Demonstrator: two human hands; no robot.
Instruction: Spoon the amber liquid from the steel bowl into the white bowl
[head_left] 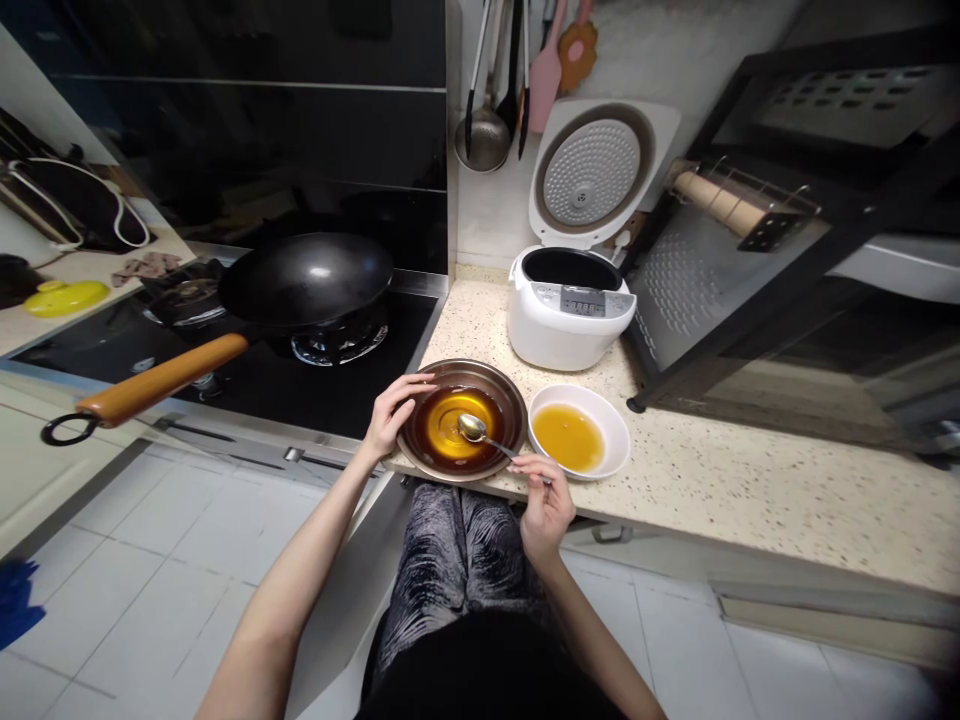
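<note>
pinching the spoon [480, 433] by its handle, the right hand [546, 505] points its long axis leftward and away, head inside the metal bowl [513, 408]; the white bowl [619, 445] sits just right, nearer this hand. the left hand [390, 415] touches the metal bowl's rim, its grip unclear.

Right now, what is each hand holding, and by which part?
The right hand holds the spoon by its handle. The left hand is at the metal bowl's rim; whether it grips it, I cannot tell.
</note>
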